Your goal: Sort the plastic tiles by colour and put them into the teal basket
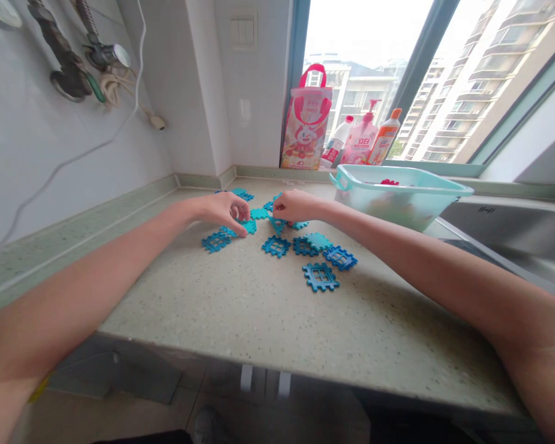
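Blue and turquoise interlocking plastic tiles with notched edges lie spread over the countertop [203, 308]. My left hand [219, 209] hovers low at the left of the spread, thumb and curled fingers apart, close above a turquoise tile [250, 227]. A blue window tile [216, 242] lies just below that hand. My right hand [296, 205] has its fingers pinched on a dark teal tile [277, 224], which is tilted. Between the hands is another turquoise tile [259, 213]. Nearer me lie several window tiles, among them a teal one [321, 277] and a blue one [340, 258].
A translucent turquoise basin [398, 197] with pieces inside stands at the right, beside a steel sink [527, 228]. A pink bag [306, 126] and several bottles, including a pink pump bottle [361, 139], line the window. A white cable [74, 160] hangs along the left wall.
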`<act>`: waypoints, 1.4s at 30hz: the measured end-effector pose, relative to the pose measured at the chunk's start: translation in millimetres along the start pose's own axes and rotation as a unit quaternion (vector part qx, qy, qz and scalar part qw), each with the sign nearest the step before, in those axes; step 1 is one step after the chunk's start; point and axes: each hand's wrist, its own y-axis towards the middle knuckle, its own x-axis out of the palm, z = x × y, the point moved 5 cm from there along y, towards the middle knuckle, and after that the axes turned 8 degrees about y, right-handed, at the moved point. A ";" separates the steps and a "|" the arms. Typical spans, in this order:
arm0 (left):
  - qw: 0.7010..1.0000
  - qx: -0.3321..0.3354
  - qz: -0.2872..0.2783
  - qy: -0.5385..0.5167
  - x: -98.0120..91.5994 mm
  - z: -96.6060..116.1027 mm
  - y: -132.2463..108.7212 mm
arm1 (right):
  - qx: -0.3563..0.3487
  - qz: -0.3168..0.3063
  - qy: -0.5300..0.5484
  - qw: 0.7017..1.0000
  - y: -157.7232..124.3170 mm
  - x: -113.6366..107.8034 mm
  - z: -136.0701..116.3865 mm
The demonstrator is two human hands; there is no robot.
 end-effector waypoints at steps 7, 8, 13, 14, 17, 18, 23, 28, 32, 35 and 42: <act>1.000 0.012 -0.007 0.003 5.5 8.0 2.7 | -0.075 -0.094 0.022 0.992 -1.1 -7.0 1.0; 1.000 0.010 0.000 0.005 6.7 9.0 3.5 | -0.079 -0.101 0.030 0.991 -0.6 -3.9 0.5; 0.999 0.016 0.038 0.013 10.7 12.8 6.9 | -0.088 -0.030 0.071 0.993 5.2 11.1 -5.2; 0.999 0.016 0.040 0.014 11.1 12.7 7.2 | -0.083 -0.023 0.076 0.993 6.2 13.6 -5.4; 0.999 0.010 0.046 0.021 11.1 10.8 7.6 | -0.078 -0.015 0.083 0.993 7.8 17.0 -4.8; 0.999 0.010 0.049 0.022 11.2 10.3 7.6 | -0.079 -0.012 0.083 0.993 8.0 16.9 -4.5; 0.998 0.018 0.062 -0.001 13.9 10.5 8.4 | -0.071 -0.007 0.091 0.993 8.1 17.7 -1.7; 0.997 0.012 0.071 -0.002 14.8 14.2 8.0 | -0.079 0.004 0.087 0.993 10.2 21.1 -0.8; 0.997 0.004 0.075 0.003 14.4 18.3 6.4 | -0.088 0.007 0.093 0.992 11.7 21.5 0.0; 0.996 0.008 0.084 0.002 15.4 21.1 5.5 | -0.094 0.002 0.076 0.993 11.3 18.9 0.7; 0.993 0.026 0.107 -0.038 14.7 19.0 6.9 | -0.142 0.023 0.034 0.989 1.9 6.8 -9.8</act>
